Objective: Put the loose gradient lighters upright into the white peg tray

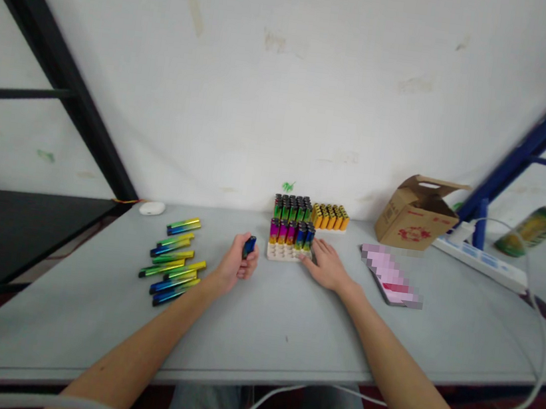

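My left hand is wrapped round a dark blue lighter, held upright left of a white tray. The tray's back rows hold purple lighters and blue lighters; empty holes show at its front. My right hand rests on the table with fingers apart, fingertips at the tray's right side. Behind stand a block of green lighters with dark tops and a block of orange lighters. Several loose blue, green and yellow lighters lie left of my left hand.
On the right are a phone, an open cardboard box, a white power strip and a tilted bottle. A white case lies at the back left. A white cable loops across the right side and front.
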{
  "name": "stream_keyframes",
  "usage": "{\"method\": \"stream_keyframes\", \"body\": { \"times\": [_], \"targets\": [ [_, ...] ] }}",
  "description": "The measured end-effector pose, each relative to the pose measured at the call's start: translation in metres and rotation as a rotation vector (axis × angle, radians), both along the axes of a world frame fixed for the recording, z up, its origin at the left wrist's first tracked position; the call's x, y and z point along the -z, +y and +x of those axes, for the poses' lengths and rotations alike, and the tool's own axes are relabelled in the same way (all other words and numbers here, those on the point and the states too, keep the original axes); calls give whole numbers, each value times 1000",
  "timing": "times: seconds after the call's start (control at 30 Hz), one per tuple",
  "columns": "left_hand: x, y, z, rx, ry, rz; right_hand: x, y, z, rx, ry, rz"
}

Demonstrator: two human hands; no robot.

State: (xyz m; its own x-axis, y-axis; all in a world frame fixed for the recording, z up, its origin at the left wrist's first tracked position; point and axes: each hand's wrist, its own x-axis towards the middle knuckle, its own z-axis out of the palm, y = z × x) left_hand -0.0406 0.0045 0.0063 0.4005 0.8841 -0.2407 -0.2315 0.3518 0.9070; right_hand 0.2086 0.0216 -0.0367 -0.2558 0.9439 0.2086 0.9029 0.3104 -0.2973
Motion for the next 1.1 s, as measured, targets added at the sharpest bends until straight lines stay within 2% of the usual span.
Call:
{"method": "stream_keyframes", "body": {
  "times": [0.17, 0.3, 0.7, 1.1],
  "targets": [
    [-4, 0, 0, -145, 67, 48, -2, -1, 0, -16, -17, -20],
    [-7, -1, 3, -204, 59, 63, -4, -1, 0, -23, -23, -17],
    [-3, -5, 8, -175, 34, 80, -3, -1, 0, -27, -23, 1],
    [-8, -6, 7, -162, -46, 12, -3, -2, 0, -24, -27, 7]
  ]
}}
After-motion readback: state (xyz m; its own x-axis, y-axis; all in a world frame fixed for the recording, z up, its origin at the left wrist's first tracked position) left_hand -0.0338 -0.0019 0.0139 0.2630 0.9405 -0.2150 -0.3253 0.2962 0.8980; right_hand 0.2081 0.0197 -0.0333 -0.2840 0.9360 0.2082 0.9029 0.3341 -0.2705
